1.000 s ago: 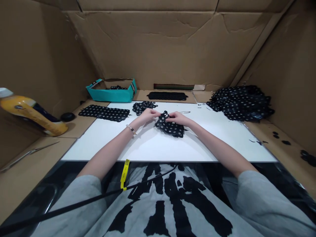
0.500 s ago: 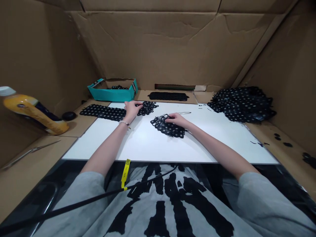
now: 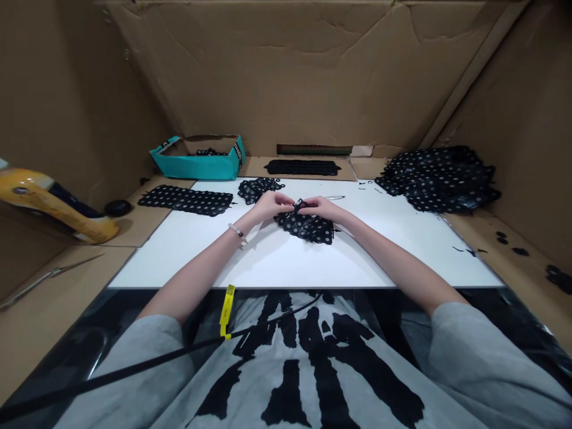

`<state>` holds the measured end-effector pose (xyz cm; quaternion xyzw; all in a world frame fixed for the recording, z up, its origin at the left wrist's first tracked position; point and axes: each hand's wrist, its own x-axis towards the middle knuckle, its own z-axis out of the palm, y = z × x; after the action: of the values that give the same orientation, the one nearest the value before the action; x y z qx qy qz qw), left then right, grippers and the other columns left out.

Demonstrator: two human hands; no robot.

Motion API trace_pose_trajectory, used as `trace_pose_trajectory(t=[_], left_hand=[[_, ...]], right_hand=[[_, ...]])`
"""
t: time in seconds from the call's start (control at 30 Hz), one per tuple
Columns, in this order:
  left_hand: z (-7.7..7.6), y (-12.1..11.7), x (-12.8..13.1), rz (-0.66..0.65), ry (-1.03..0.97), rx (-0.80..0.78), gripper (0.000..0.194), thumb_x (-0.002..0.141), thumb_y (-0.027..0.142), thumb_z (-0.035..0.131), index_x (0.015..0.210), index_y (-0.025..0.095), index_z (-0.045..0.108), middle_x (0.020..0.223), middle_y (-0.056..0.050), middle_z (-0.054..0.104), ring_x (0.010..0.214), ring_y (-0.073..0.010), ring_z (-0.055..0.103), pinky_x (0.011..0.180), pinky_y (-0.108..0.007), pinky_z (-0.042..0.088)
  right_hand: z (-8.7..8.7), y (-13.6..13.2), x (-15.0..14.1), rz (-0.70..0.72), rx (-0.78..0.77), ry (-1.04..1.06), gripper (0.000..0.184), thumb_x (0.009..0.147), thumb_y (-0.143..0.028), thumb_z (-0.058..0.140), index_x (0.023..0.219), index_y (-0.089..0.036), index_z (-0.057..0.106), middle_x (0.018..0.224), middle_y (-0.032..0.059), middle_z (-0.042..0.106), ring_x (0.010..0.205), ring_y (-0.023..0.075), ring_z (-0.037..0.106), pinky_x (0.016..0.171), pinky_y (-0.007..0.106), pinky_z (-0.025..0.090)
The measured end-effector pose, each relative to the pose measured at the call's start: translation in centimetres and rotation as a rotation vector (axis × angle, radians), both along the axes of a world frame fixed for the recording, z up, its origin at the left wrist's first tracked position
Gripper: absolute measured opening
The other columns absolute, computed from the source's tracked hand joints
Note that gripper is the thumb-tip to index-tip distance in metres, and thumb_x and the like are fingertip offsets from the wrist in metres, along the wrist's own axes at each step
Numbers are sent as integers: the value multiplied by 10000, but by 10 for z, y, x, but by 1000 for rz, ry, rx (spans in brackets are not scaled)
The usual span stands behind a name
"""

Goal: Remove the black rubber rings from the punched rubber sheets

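A black sheet full of round holes point(image 3: 308, 229) lies bunched on the white board. My right hand point(image 3: 322, 207) pinches its upper edge between thumb and fingers. My left hand point(image 3: 271, 205) is closed at the same edge, fingertips almost meeting those of the right; the sheet's raised rim shows between them. Just beyond my left wrist sits a heap of small black rings point(image 3: 255, 189). Further left, a flat strip with holes point(image 3: 185, 199) overhangs the board's edge. A slim pen-like tool point(image 3: 334, 197) lies behind my right hand.
A turquoise box point(image 3: 196, 165) with black rings stands at the back left. A pile of holed black sheets point(image 3: 440, 179) fills the back right. At left are a yellow bottle point(image 3: 58, 202) and metal tweezers point(image 3: 53, 273). Cardboard walls enclose the white board point(image 3: 179, 262).
My left hand has left the heap of rings and moved right to the sheet's edge beside my right hand. The edge is now lifted between them. The view has shifted slightly.
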<state>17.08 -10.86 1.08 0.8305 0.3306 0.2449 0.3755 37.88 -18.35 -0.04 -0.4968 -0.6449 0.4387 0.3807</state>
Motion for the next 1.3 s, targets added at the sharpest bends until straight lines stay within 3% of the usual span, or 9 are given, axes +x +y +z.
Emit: trace_pose_trajectory(t=[0.2,0.37,0.53,0.6,0.67,0.83,0.97,1.13,1.3], left_hand=[[-1,25,-11,189,-152,-151,177,665,289,797,772,147,793,792,-80,770,795,-234,686,794,-343,510],[5,61,-43,555,-370,99,153,791,218,681,904,160,766,916,-93,762,891,-234,685,869,-362,506],[-1,65,-56,686,-44,357,123,826,290,721,906,224,788,1109,-104,728,1202,-370,495,999,-515,369],[2,56,-52,651,-2,475,180,857,337,704,984,249,795,1240,-98,688,1252,-385,420,1019,-535,318],[7,43,-43,501,10,510,219,872,378,691,1007,242,796,1225,-100,696,1214,-357,451,1024,-509,313],[14,12,-13,-9,150,310,246,748,450,778,850,229,812,884,-49,770,990,-275,605,947,-390,386],[4,3,-2,-56,83,125,265,745,435,732,774,180,797,791,-49,770,770,-211,645,741,-316,438],[1,20,-12,153,-84,-66,256,680,392,781,785,160,797,799,-66,778,801,-238,678,751,-324,497],[11,54,-43,579,-147,194,205,820,296,660,890,167,803,985,-107,779,991,-276,664,940,-375,481]], right_hand=[[-4,5,3,-39,-41,-30,397,593,-467,806,817,-145,748,742,-1,691,761,178,571,783,315,409],[-8,5,-1,-73,-33,-47,423,560,-489,818,810,-156,742,743,-1,686,788,193,584,790,321,420],[-7,-2,-4,-106,-11,-45,455,629,-577,774,792,-153,741,752,13,691,774,185,578,769,310,409],[-6,-4,-6,-131,-28,-48,459,653,-587,756,788,-149,745,756,23,700,763,182,576,754,306,409],[-5,-4,-9,-158,-32,-59,455,669,-588,741,776,-146,748,756,34,707,763,186,576,743,306,410],[-4,-2,-13,-175,26,-75,472,684,-612,705,729,-144,741,720,38,696,776,197,569,731,302,403],[0,0,-7,-108,28,-52,482,701,-625,694,790,-154,747,766,27,699,800,192,570,740,293,395],[3,0,0,-38,-57,-89,507,570,-611,798,756,-156,673,644,-31,581,672,138,469,661,275,314],[-1,0,-4,-70,-48,-93,502,541,-593,811,740,-163,644,634,-32,556,666,137,442,665,283,296]])
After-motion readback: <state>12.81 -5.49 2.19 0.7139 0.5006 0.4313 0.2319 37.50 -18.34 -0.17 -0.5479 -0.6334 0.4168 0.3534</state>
